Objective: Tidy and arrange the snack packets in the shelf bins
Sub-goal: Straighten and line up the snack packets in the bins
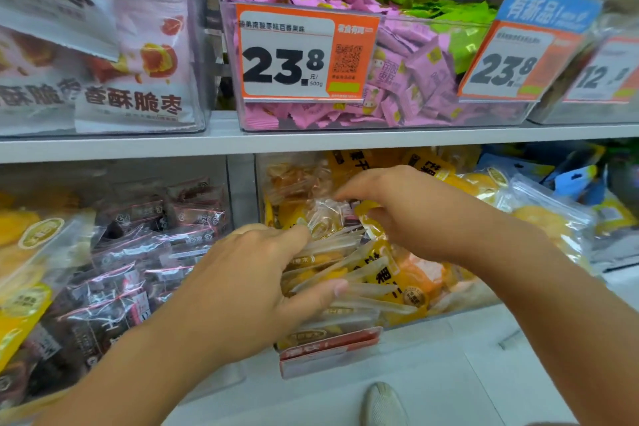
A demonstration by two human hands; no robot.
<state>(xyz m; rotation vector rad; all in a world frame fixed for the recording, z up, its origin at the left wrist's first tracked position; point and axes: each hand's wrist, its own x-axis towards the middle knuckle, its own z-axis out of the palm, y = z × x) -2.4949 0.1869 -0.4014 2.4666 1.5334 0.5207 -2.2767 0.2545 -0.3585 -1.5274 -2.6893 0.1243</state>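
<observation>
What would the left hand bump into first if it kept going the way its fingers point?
Probably the yellow snack packets its fingers already grip; beyond them, the right hand, though depth is unclear.

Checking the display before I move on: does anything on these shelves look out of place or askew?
Yes. Green packets lie mixed into the pink packets' bin. The orange price tag under the yellow packets hangs tilted. Both hands, left hand and right hand, are in that bin.

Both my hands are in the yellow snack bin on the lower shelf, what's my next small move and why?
Probably squeeze the yellow packets together and stand them upright: the left hand grips a leaning stack while the right hand pinches one packet.
</observation>
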